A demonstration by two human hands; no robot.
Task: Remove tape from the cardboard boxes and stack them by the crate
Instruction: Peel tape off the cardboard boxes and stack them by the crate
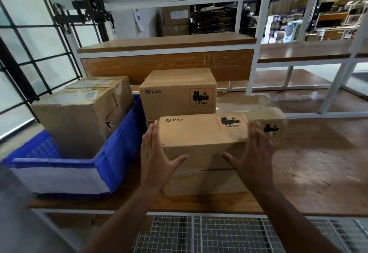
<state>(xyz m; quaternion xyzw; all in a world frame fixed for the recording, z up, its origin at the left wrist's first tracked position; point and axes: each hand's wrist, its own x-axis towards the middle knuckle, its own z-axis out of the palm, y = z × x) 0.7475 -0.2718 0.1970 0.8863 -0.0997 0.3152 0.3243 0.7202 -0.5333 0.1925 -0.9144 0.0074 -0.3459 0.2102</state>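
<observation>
Two bare hands press against opposite ends of a PICO carton point(201, 133) at the front of the wooden worktop point(318, 173). The left hand point(157, 153) lies flat on the carton's left end with its fingers point(153, 133) stretched upward and the thumb spread across the near face. The right hand point(256, 153) mirrors it on the right end, fingers point(258, 131) extended, thumb reaching inward along the near face. Neither hand is clenched; both are open palms clamping the carton between them.

The held carton sits on top of a lower carton point(203, 183), whose front face shows beneath it. Its top carries the PICO mark and a red-bordered UN 3481 battery label point(232, 122). Just behind the right hand, another carton point(272, 125) with a similar black label is partly hidden and blurred. Further back stands a taller stack topped by a rear carton point(179, 97), also marked PICO and UN 3481. Clear tape on the cartons cannot be made out with certainty.

To the left, touching the worktop's edge area, a blue plastic crate point(117, 153) holds two more brown cartons point(79, 117), one behind the other, rising above its rim. A white-framed wooden shelf point(165, 45) runs behind the worktop.
</observation>
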